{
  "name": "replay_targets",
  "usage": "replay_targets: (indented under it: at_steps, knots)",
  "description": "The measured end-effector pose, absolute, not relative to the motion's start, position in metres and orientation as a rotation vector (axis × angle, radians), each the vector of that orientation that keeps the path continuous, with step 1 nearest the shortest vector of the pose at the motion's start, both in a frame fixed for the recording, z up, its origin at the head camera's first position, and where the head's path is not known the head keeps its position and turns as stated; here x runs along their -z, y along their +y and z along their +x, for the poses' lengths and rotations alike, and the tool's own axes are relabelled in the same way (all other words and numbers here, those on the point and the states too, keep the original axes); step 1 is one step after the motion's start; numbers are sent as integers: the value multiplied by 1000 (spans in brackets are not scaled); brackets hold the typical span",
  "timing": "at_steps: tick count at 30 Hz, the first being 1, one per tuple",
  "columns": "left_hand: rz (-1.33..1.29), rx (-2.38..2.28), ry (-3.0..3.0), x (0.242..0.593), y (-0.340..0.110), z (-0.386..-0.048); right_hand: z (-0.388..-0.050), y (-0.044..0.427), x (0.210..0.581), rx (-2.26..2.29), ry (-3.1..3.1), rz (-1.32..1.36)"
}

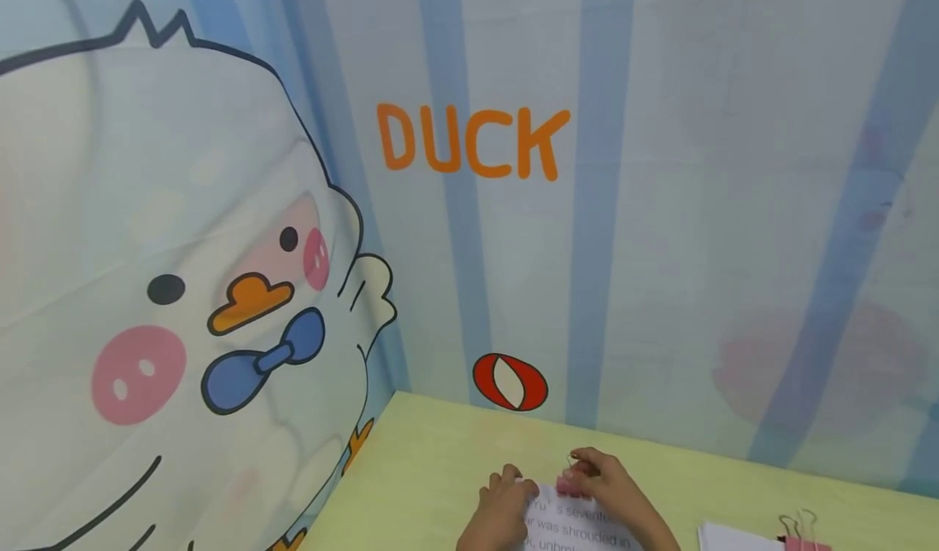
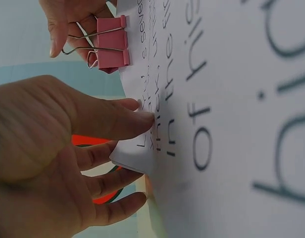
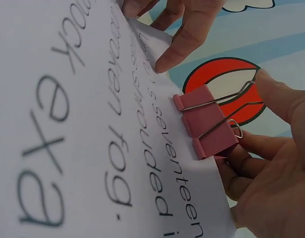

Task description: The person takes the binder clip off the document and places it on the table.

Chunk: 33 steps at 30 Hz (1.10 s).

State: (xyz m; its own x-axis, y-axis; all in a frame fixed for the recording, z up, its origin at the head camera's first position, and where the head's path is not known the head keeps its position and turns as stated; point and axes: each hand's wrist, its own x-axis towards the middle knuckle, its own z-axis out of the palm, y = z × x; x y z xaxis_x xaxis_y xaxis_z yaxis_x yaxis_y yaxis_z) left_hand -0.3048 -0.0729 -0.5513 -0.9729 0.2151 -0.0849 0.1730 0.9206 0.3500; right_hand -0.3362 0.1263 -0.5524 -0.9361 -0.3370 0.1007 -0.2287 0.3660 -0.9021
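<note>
A stack of printed paper sheets [image 1: 565,522] carries a pink binder clip [image 3: 210,121] on its top edge. My left hand [image 1: 502,509] pinches the top left corner of the sheets, thumb on the printed face and fingers behind; the left wrist view shows this corner [image 2: 132,154] slightly bent. At the clip, my right hand [image 1: 612,486] has its thumb [image 3: 279,94] at the end of one wire handle and its other fingers curled behind the clip. The clip's jaws sit over the paper edge. Both silver handles stand out from it.
On the yellow-green tabletop [image 1: 433,445], at the right, lies another stack of white paper [image 1: 734,537] with a pink binder clip [image 1: 805,544] on it. Behind the table hangs a printed cloth backdrop [image 1: 660,209] with a duck at the left.
</note>
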Motion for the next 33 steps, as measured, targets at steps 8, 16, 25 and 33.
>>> replay_targets:
  at_steps: [8, 16, 25, 33]
  knots:
    - [321, -522, 2964, 555, -74, -302, -334, 127, 560, 1602, 2590, -567]
    - [390, -534, 3021, 559, -77, -300, -331, 123, 559, 1600, 2682, -550]
    - [420, -500, 3029, 553, -77, -302, -332, 117, 557, 1630, 2722, -494]
    - [328, -508, 2982, 556, -74, -305, -332, 113, 555, 1674, 2820, -427]
